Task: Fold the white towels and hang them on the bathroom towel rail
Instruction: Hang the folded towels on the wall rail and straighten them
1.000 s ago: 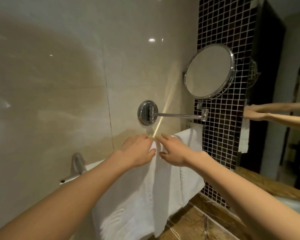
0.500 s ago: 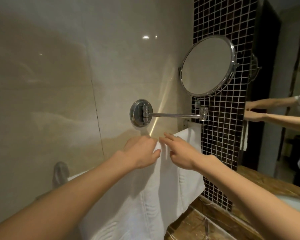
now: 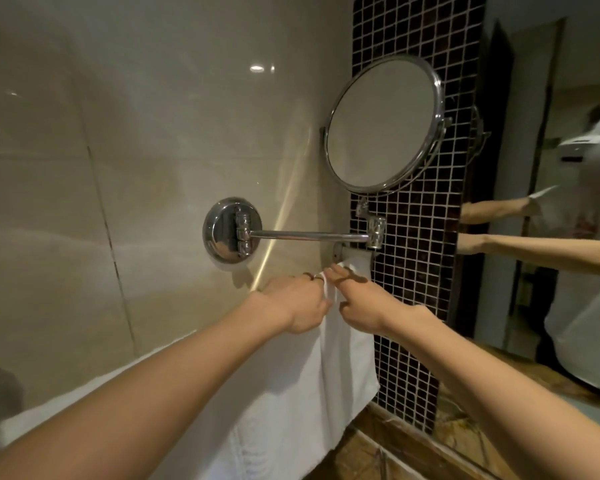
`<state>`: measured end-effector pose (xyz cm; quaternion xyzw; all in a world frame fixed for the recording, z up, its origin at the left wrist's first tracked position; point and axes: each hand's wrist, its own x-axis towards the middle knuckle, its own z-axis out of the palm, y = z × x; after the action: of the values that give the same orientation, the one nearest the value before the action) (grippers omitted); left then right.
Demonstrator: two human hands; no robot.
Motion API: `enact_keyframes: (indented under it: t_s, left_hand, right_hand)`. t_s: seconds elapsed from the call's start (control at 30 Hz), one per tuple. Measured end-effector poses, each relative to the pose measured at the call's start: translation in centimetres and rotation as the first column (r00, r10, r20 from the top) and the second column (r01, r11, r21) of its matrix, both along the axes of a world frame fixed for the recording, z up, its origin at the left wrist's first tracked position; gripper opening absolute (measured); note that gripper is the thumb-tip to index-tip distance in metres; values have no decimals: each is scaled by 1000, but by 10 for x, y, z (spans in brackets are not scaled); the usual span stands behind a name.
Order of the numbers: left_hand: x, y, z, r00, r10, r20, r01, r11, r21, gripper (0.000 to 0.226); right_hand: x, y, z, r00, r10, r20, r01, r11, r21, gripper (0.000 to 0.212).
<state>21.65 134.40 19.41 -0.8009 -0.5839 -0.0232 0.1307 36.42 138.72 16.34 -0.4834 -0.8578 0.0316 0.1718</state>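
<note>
So, both hands are seen right in the middle of the frame, side by side and nearly touching, just below the chrome arm of the round mirror. The left hand is curled over the top edge of the white towel, and the right hand is pinched on a small fold of the same cloth, with a bunched bit of fabric held up between the two. Both are clamped on the towel, and nothing else is held.

The towel is draped over the towel rail, which is mostly hidden by cloth and arms. Only its right end piece can be made out, against the wall just under the joint of the mirror's arm. From there the cloth is spread down and out toward the lower left of the frame, behind the left forearm, and its right edge is hung just beside the dark mosaic strip.

Higher up, the round mirror is tilted in front of the mosaic, and its arm is fixed to a round wall plate on the beige tiles. At the right edge, both forearms are reflected in a big wall mirror. A brown marble counter is seen along the bottom right, below the towel's hem.
</note>
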Motion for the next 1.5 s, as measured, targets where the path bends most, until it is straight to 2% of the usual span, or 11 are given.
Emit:
enact_keyframes:
  t_s: [0.13, 0.27, 0.47, 0.57, 0.9, 0.97, 1.03, 1.17, 1.27, 1.5]
  left_hand:
    - [-4, 0, 2, 999, -1, 52, 2, 1000, -22, 40]
    - [-12, -10, 1, 998, 36, 46, -35, 999, -32, 47]
    - [-35, -39, 15, 983, 181, 25, -179, 982, -57, 31]
    - [-45, -52, 20, 971, 240, 0, -239, 968, -77, 32]
    - [-62, -91, 20, 962, 253, 105, -247, 967, -70, 31]
    - [-79, -106, 21, 956, 284, 74, -279, 958, -72, 25]
    - [-98, -123, 23, 946, 319, 57, -313, 945, -93, 31]
    - [-129, -150, 27, 945, 313, 99, -295, 942, -162, 40]
    - [-133, -159, 24, 941, 301, 152, -282, 950, -133, 43]
    - [-133, -159, 11, 930, 327, 166, -318, 945, -79, 27]
  right_hand:
    - [-2, 2, 1, 1000, -21, 11, 22, 1000, -22, 75]
    - [-6, -9, 6, 1000, -20, -8, 20, 999, -29, 72]
    - [-33, -55, 19, 986, 166, -12, -165, 985, 51, 74]
    - [-49, -73, 20, 963, 266, 31, -268, 959, 98, 67]
    - [-59, -94, 24, 970, 230, 78, -237, 965, 110, 68]
    - [-67, -107, 25, 962, 263, 69, -269, 956, 116, 68]
    - [-77, -123, 25, 947, 316, 63, -322, 939, 124, 67]
    - [-101, -148, 25, 910, 408, 68, -414, 901, 133, 65]
    - [-113, -155, 25, 896, 433, 98, -442, 890, 110, 59]
    - [-108, -155, 19, 904, 418, 92, -424, 903, 65, 68]
